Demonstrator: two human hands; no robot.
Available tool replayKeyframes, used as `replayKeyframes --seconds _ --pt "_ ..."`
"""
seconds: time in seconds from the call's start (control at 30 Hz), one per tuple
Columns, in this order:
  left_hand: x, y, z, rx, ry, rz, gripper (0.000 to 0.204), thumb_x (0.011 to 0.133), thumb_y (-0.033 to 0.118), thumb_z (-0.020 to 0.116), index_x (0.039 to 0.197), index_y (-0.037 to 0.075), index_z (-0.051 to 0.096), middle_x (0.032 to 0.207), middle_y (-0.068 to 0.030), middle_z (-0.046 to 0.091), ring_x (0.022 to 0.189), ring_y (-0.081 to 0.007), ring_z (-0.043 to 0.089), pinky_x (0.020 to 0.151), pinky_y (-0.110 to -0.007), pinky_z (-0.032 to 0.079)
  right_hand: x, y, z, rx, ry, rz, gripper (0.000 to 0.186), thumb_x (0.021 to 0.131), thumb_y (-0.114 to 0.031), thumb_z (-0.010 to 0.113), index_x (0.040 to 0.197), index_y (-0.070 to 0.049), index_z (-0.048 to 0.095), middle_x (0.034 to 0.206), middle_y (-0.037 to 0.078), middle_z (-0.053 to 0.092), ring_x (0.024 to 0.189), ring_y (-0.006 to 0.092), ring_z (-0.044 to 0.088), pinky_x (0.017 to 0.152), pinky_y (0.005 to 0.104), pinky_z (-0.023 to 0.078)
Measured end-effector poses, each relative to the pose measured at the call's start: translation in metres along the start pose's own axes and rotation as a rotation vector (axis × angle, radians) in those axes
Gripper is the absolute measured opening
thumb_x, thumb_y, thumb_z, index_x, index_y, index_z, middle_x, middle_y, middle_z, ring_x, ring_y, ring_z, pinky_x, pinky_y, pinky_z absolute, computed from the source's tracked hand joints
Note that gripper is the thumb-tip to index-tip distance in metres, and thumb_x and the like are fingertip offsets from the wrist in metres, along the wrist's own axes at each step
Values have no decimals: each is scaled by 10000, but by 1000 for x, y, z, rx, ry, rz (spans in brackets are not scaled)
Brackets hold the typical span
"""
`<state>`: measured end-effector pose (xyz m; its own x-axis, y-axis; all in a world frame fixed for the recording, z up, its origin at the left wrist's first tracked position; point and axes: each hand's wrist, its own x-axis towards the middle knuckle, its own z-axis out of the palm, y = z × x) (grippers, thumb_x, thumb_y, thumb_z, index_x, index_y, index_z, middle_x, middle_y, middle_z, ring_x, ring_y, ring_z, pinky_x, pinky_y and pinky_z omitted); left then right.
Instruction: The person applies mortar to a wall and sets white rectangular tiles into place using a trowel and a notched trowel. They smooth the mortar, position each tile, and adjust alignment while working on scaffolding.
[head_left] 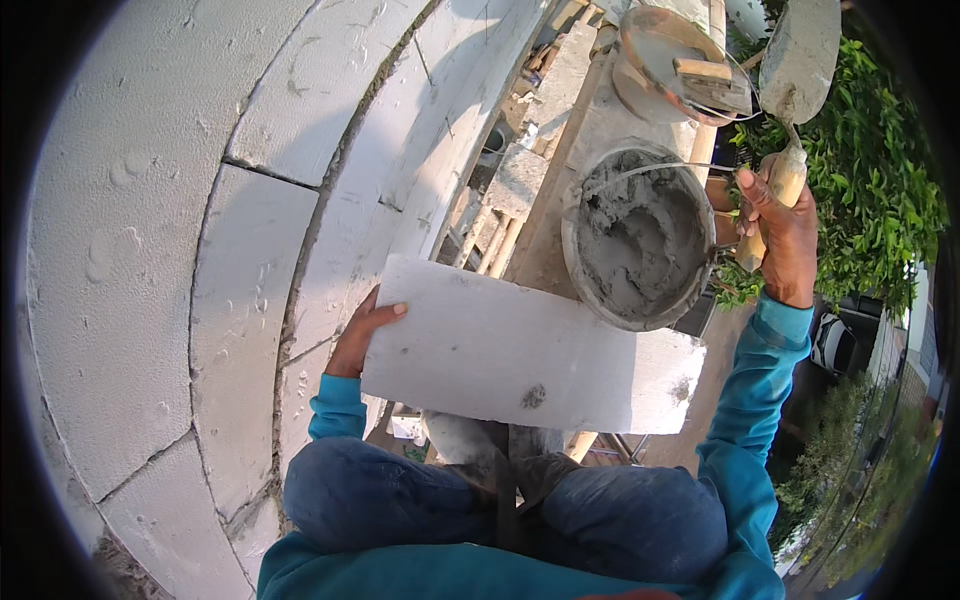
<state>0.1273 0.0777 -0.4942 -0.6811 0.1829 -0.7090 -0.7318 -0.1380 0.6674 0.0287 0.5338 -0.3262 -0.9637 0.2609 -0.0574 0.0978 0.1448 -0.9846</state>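
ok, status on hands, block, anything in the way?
Left hand on left end of pale block; right hand holds trowel. Block broad face up. Mortar bucket crowds its far edge; contact unclear.

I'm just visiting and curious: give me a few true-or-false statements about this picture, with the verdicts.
1. The left hand grips the white block at its left end. True.
2. The right hand is empty. False: it holds a trowel.
3. The nearer bucket contains grey mortar. True.
4. The wall is on the person's right. False: it is on the left.
5. Green leaves show on the right. True.
6. The sleeves are yellow. False: they are teal.
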Motion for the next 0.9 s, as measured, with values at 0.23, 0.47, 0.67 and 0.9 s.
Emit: replayKeyframes --seconds 0.23,0.47,0.67,0.9 --pt "-2 7 4 4 3 -27 732 808 263 690 1427 -4 404 1288 -193 564 1139 -294 585 954 -391 483 41 -37 12 -135 48 -149 275 834 -217 803 911 -66 587 657 -14 552 527 55 484 465 204 397" --pt "3 -3 -1 -17 10 -25 724 801 262 689 1419 1 416 1263 -187 575 1129 -291 593 934 -391 499 46 7 5 -168 32 -121 291 840 -280 800 873 -64 608 654 -7 563 549 69 504 499 221 406" --pt "8 -6 -1 20 15 47 740 806 240 689 1441 -1 396 1287 -188 563 1148 -287 575 975 -389 465 13 52 -60 -181 327 -201 449 904 -308 719 1117 58 570 1175 192 669 1152 265 630 1022 386 493" --pt "-3 -2 -1 -53 21 -12 713 804 226 682 1424 0 413 1275 -181 566 1130 -283 578 971 -384 467 -118 225 -218 -217 576 554 517 838 -326 765 1207 -26 563 1031 98 699 941 211 680 722 292 493"
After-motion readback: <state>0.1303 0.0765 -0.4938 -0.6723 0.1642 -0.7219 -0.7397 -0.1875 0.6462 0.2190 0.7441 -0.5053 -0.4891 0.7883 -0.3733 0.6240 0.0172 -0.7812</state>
